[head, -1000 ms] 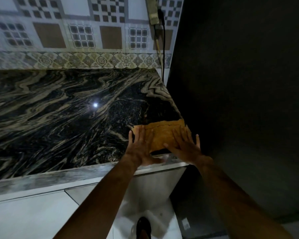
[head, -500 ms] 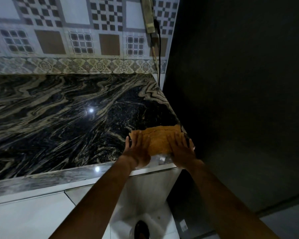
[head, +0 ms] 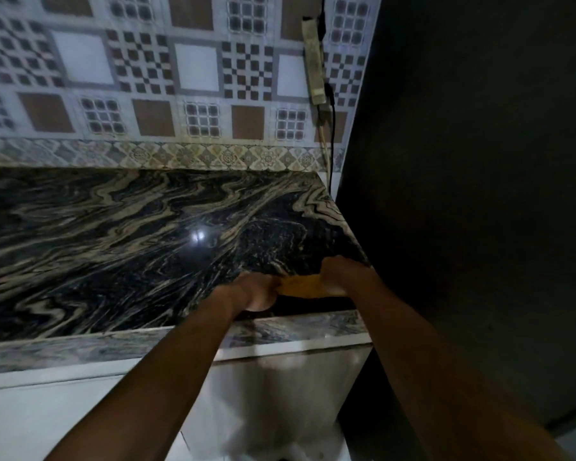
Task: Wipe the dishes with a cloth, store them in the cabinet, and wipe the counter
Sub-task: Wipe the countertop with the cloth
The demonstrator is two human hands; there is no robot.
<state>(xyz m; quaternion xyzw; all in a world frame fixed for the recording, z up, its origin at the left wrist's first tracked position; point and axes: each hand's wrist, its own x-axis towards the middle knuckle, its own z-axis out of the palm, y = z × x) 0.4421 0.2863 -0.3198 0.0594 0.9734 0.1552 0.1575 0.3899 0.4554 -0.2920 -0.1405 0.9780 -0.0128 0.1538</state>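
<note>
The orange cloth (head: 308,287) lies bunched at the near right corner of the marbled counter (head: 113,241). The left hand (head: 256,291) and right hand (head: 345,272) seem to grip its ends, though blur obscures the fingers. A power strip (head: 315,61) hangs on the far tiled wall (head: 147,78).

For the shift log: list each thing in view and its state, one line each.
cloth: bunched up on the counter corner, gripped by both hands.
left hand: fingers curled on the cloth.
right hand: fingers curled on the cloth.
counter: glossy, reflects a light.
power strip: on the wall, cable plugged in.
</note>
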